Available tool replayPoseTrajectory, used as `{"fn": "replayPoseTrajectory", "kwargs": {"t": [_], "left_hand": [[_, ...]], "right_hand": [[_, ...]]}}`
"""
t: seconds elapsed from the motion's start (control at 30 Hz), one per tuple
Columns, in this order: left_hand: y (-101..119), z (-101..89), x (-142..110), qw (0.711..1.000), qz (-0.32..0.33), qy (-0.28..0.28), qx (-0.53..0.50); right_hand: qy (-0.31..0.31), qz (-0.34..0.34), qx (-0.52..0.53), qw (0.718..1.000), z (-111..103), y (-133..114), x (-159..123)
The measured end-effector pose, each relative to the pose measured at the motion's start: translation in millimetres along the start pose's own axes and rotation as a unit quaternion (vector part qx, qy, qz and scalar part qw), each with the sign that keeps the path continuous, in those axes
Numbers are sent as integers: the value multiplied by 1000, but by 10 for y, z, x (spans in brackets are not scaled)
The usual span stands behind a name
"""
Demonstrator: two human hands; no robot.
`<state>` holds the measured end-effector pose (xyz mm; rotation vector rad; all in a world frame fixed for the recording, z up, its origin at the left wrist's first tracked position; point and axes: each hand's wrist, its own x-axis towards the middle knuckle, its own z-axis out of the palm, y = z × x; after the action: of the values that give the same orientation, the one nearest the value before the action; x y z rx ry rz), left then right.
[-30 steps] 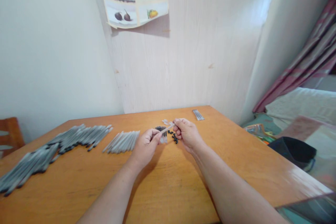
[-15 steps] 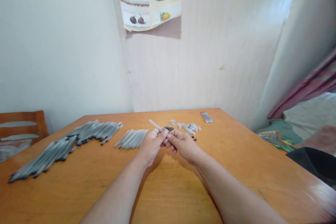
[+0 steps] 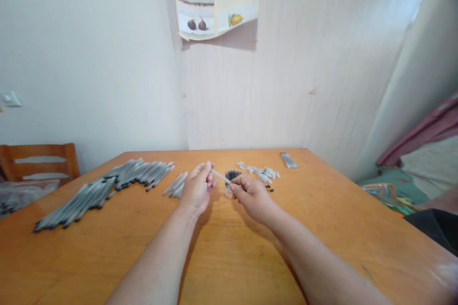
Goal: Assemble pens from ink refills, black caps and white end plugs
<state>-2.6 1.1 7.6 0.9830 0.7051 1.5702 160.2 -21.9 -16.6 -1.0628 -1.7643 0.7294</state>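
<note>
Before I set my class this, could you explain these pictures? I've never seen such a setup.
There is no machine here: these are one person's bare left hand and right hand, seen by a camera worn on the head, looking forward and down. A slim tube is held between them. On the wooden table lie many dark-ended tubes to the left, plain pale tubes by the left hand, a cluster of dark pieces beyond the hands, small pale pieces and black bits to its right, and a small bundle near the far edge.
</note>
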Motion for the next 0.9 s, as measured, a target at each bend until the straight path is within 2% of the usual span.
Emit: {"fn": "replayPoseTrajectory", "kwargs": {"t": [0.1, 0.27, 0.37, 0.43, 0.5, 0.6, 0.9], "left_hand": [[13, -15, 18, 1000, 2, 0, -18], [-23, 29, -22, 999, -12, -29, -16], [-85, 79, -88, 995, -50, -77, 28], [-133, 113, -132, 986, -80, -130, 61], [-170, 137, -159, 981, -85, -156, 76], [-177, 141, -154, 984, -83, -140, 72], [11, -1, -1, 999, -20, -25, 7]], "right_hand": [[-24, 34, 78, 996, 15, -33, -9], [-50, 112, 227, 966, 14, -20, -11], [-64, 136, 281, 948, 5, -11, -13], [-77, 155, 308, 935, -1, -22, -14], [-85, 170, 327, 926, -6, -38, -13], [-85, 171, 327, 926, -14, -48, -10], [-69, 110, 211, 969, 13, -37, -9]]}}
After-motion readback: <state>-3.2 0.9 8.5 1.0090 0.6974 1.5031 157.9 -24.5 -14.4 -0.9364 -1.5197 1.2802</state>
